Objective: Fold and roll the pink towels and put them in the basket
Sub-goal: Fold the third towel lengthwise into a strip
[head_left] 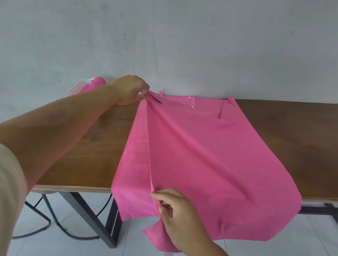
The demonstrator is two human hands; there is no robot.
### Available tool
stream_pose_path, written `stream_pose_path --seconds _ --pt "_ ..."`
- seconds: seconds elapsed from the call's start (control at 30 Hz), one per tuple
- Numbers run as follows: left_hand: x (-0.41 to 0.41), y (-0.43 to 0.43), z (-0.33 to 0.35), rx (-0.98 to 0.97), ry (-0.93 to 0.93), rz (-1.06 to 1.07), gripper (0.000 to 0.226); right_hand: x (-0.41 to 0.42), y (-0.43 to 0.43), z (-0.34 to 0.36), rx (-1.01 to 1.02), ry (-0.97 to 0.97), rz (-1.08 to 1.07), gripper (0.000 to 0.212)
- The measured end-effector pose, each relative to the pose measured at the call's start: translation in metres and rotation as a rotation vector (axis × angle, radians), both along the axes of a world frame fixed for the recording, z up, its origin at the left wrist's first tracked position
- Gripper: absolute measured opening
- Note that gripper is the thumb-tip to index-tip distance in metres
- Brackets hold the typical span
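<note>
A pink towel [207, 155] lay spread across the wooden tabletop [297, 137], its near end hanging over the front edge. The left hand [129, 89] pinched its far corner by the wall, and the right hand [177, 215] pinched the raised fold near the front. The basket [77, 90] stood behind the left hand with pink cloth inside.

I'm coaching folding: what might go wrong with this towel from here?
The pink towel hangs past the near edge of the table; if the right hand loosens its pinch, it may slide off. The far right corner is rumpled, so the fold may trap creases. The left hand is near the basket and might nudge it.
</note>
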State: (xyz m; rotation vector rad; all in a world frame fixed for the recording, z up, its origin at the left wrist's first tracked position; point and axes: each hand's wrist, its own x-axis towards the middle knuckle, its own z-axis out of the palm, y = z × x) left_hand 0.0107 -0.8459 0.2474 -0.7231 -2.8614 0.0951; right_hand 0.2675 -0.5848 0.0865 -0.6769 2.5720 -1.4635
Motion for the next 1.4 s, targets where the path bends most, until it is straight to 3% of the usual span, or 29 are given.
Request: stream_pose_path --seconds 0.3,0.47,0.83,1.0,1.17,1.3,1.4 --pt "0.005 -0.048 -0.029 0.055 -0.032 0.139 0.017 -0.015 -0.065 -0.008 0.071 -0.023 0.098 0.049" --pt "0.016 -0.062 -0.056 0.067 -0.145 0.218 0.026 -0.019 -0.093 -0.016 0.121 -0.099 0.203 0.05" --pt "0.061 -0.086 -0.139 0.128 -0.311 0.264 0.025 -0.041 -0.067 -0.027 0.213 -0.099 0.164 0.045" --pt "0.078 -0.078 -0.165 0.227 -0.264 0.297 0.025 -0.057 -0.042 -0.023 0.23 -0.097 0.09 0.047" --pt "0.074 -0.068 -0.18 0.341 -0.075 0.386 0.019 -0.077 -0.013 -0.014 0.254 -0.09 0.034 0.045" --pt "0.06 -0.053 -0.185 0.411 -0.071 0.356 0.016 -0.103 0.008 -0.011 0.265 -0.042 -0.014 0.045" --pt "0.044 -0.034 -0.186 0.422 -0.113 0.343 0.029 -0.127 0.022 -0.01 0.255 -0.017 -0.047 0.045"
